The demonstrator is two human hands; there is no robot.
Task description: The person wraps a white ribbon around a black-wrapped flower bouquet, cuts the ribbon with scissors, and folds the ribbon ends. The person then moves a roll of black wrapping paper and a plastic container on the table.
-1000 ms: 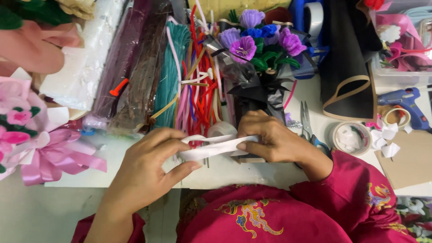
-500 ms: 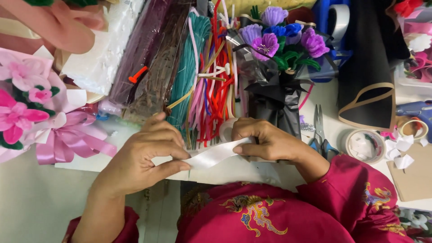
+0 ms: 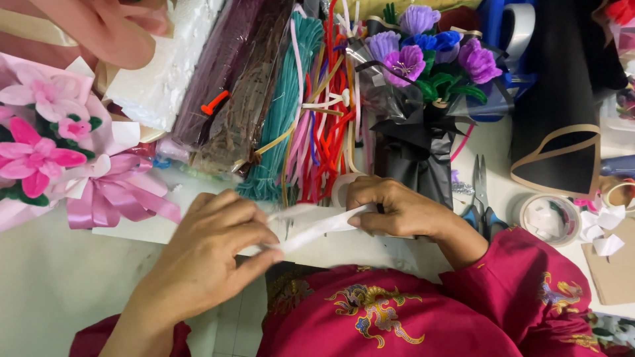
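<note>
Left hand [image 3: 205, 254]: pinching white ribbon [image 3: 317, 226], blurred, perhaps folded.
Right hand [image 3: 397, 208]: gripping the ribbon's other end.
Scissors [image 3: 481, 198]: on desk [image 3: 59, 277], 3 o'clock of right hand.

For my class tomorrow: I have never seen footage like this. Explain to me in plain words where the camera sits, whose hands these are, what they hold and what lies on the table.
The camera is worn on a person's head and looks down, so you see that person's own two bare hands and red embroidered sleeves. There is no machine. The left hand and right hand each pinch one end of a white ribbon, which is stretched between them and blurred by motion. On the white table lie bundles of coloured pipe cleaners, a bouquet of purple flowers in black wrapping, a pink bouquet with a pink bow, scissors and a roll of tape. The scissors and tape lie just right of the right hand, untouched.
</note>
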